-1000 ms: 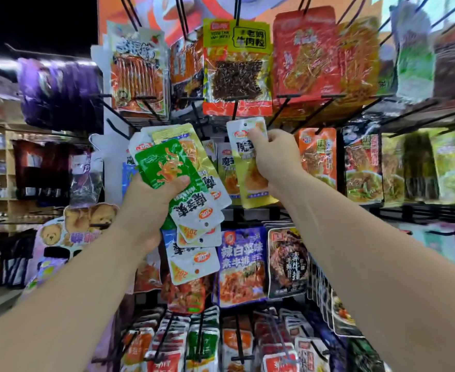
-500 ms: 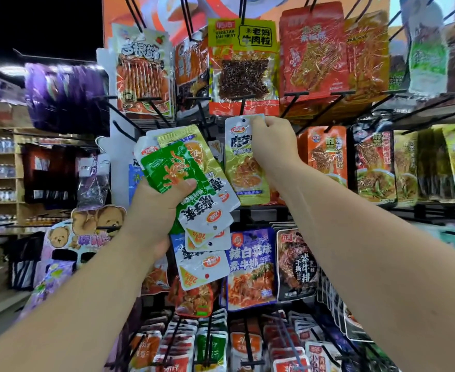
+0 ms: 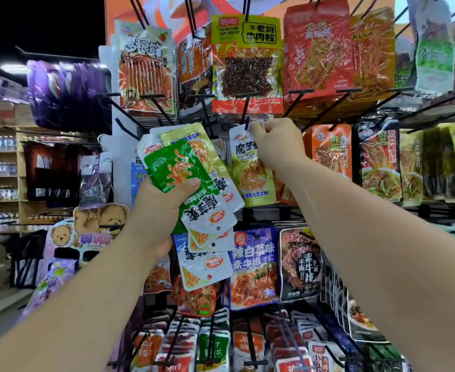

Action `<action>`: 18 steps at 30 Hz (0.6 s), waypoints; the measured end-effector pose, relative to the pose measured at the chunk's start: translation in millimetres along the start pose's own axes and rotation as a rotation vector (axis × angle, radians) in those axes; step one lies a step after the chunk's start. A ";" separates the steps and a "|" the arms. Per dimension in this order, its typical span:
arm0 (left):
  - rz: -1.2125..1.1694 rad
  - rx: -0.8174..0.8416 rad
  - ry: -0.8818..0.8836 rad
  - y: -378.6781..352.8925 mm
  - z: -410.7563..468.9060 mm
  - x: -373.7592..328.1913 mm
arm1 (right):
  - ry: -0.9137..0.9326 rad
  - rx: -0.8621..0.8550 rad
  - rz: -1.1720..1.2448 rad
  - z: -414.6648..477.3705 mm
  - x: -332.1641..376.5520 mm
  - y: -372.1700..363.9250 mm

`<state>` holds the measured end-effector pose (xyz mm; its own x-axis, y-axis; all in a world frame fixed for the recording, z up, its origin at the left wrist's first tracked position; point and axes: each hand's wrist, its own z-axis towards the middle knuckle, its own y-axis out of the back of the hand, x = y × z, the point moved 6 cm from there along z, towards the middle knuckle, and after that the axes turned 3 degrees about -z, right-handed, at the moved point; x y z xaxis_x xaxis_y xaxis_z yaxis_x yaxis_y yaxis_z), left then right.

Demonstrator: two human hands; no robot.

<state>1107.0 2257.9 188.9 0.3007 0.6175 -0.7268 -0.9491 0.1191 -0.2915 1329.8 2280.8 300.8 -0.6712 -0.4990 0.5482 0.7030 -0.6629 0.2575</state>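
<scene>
The right hand point(image 3: 277, 146) has its fingers pinched on the top edge of the pouch point(image 3: 250, 181), which hangs at the peg point(image 3: 246, 124). The pouch looks light, floppy and slick, so it is best held by its stiff sealed header. The left hand point(image 3: 162, 208) has its fingers clamped on a stack point(image 3: 194, 178) just beside.

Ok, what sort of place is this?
Most likely a shop's snack aisle: snack packets hang in rows on black peg hooks, shelves of bottles stand at left, and the right hand pinches a yellow packet at a hook while the left hand grips a bundle of packets.
</scene>
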 end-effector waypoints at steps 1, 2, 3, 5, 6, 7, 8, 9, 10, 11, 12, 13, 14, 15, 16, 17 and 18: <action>0.003 0.000 0.000 -0.4 0.1 -0.3 | -0.017 0.016 -0.028 1.9 -2.6 -2.8; 0.006 -0.001 0.000 -0.9 0.1 -0.2 | -0.034 0.035 -0.052 3.9 -5.3 -5.8; 0.007 -0.003 0.003 -1.0 0.1 -0.1 | -0.048 0.059 -0.073 6.2 -8.5 -9.6; 0.007 -0.013 0.012 -0.3 -0.1 0.7 | -0.065 0.106 -0.123 10.2 -16.2 -18.0; 0.004 -0.018 0.016 0.2 0.0 1.0 | -0.071 0.115 -0.151 10.6 -20.1 -20.7; 0.002 -0.018 0.017 0.4 -0.2 0.7 | -0.069 0.107 -0.173 9.4 -23.3 -21.5; 0.000 -0.017 0.016 0.7 0.0 0.7 | -0.056 0.083 -0.188 5.7 -25.0 -20.0; 0.000 -0.015 0.014 0.6 -0.1 0.5 | -0.023 0.052 -0.202 0.6 -24.8 -17.2; 0.000 -0.015 0.011 0.8 -0.1 0.5 | 0.039 0.022 -0.227 -5.5 -22.3 -13.7; 0.001 -0.013 0.010 0.5 -0.4 0.5 | 0.128 -0.006 -0.272 -11.5 -18.6 -11.3; 0.001 -0.010 0.010 0.1 -0.5 0.4 | 0.232 -0.015 -0.343 -18.0 -13.9 -10.3; 0.003 -0.007 0.009 -0.1 -0.5 0.3 | 0.337 0.003 -0.434 -23.8 -9.9 -12.0; 0.002 -0.008 0.008 0.2 -0.5 0.5 | 0.427 0.047 -0.536 -28.6 -6.8 -15.6; -0.001 -0.009 0.009 0.7 -0.5 0.3 | 0.494 0.115 -0.647 -31.6 -6.3 -21.2; -0.004 -0.009 0.009 1.1 -0.6 0.3 | 0.530 0.189 -0.758 -32.5 -8.3 -27.4; -0.006 -0.007 0.006 1.2 -0.7 0.0 | 0.540 0.256 -0.855 -31.9 -11.4 -32.9; -0.006 -0.003 0.002 1.0 -0.9 -0.5 | 0.534 0.314 -0.938 -30.4 -14.8 -37.0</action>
<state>1106.0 2257.0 188.4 0.3064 0.6152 -0.7264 -0.9471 0.1203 -0.2976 1306.6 2295.7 258.9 -0.9274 -0.1015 -0.3599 -0.1559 -0.7698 0.6189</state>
